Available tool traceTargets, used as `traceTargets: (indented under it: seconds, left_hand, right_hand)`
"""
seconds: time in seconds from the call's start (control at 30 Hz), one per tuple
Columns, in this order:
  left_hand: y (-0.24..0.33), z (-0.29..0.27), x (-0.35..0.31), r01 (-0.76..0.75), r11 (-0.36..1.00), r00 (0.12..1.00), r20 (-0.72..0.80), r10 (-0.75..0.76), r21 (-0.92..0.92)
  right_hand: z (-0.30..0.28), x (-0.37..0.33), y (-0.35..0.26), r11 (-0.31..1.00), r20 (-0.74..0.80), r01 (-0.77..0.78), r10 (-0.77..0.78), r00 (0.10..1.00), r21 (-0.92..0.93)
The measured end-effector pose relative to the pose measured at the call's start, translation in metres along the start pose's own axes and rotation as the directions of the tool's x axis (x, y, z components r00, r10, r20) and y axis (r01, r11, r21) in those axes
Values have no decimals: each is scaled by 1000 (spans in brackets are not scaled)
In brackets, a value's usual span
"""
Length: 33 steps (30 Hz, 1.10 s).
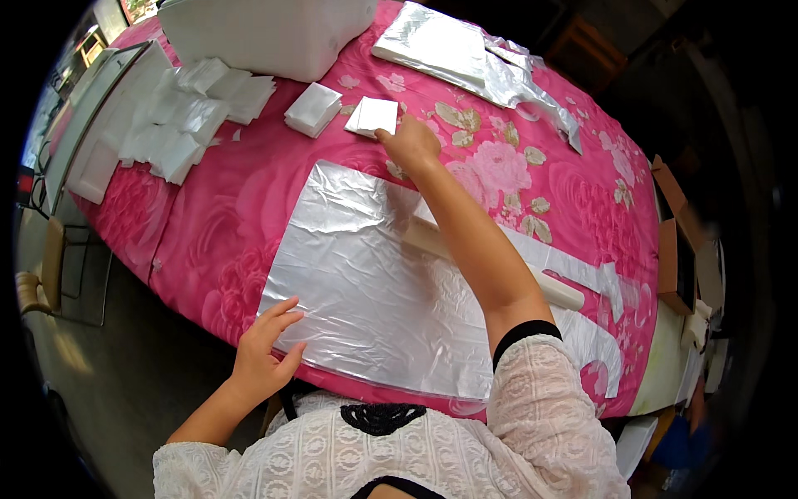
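Observation:
My right hand [411,146] reaches across the table, its fingers curled and pinching the near right corner of a small white square packet [374,112]. A second stack of white square packets [312,109] lies just left of it. Below, a large crinkled silver sheet [357,274] is spread flat on the table. My left hand [264,348] rests at the sheet's near left edge, fingers apart and holding nothing. A white tube [559,289] lies across the right part of the sheet, partly hidden under my right forearm.
The table has a pink floral cloth [220,224]. Many loose white packets [179,116] lie at the far left, by a white bin [270,37]. Folded silver sheets [436,50] sit at the back. Silver offcuts [598,345] lie at right, near an open cardboard box [675,249].

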<state>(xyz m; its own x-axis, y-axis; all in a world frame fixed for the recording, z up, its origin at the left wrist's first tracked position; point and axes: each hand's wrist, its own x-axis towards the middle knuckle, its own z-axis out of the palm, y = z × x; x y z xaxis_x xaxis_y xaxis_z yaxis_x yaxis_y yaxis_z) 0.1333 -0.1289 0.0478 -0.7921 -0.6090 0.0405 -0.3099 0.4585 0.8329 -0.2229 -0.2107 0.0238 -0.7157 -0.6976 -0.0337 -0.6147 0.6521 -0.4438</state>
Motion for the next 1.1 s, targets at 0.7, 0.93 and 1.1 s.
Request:
traceTargets:
  seconds: [0.7, 0.93, 1.1]
  left_hand:
    - [82, 202, 49, -639, 764, 698, 487, 525, 91]
    - [108, 239, 50, -725, 678, 599, 595, 536, 119]
    - [120, 244, 56, -756, 648, 553, 623, 553, 97]
  right_hand:
    - [-98, -356, 223, 969, 51, 166, -178, 983, 181]
    - [-123, -365, 374, 981, -277, 24, -77, 958, -191]
    - [-174, -404, 478, 910, -520, -329, 160, 839, -252]
